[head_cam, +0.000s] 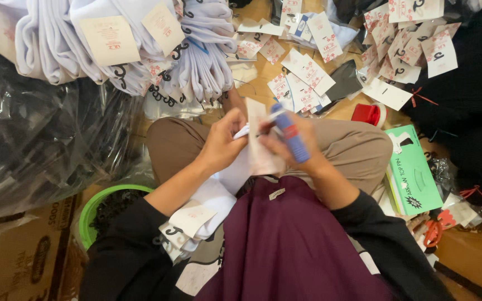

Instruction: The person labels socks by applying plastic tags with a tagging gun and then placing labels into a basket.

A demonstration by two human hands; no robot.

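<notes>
Midway, judging by the piles: over the lap, the left hand [222, 146] pinches a white sock [235, 173] with its paper tag [262, 146], the right hand [292, 146] gripping a blue tagging gun [290, 134] — tagged bundles [112, 44] beyond the sock, loose tags [308, 72] unused.

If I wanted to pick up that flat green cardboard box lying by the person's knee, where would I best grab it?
Probably by its long edges. The flat green cardboard box lies face up beside the right knee, its outer long side toward the black fabric looking free. Come from above, thumb on one long edge and fingers on the other; its near end sits among papers and orange-handled scissors.
</notes>
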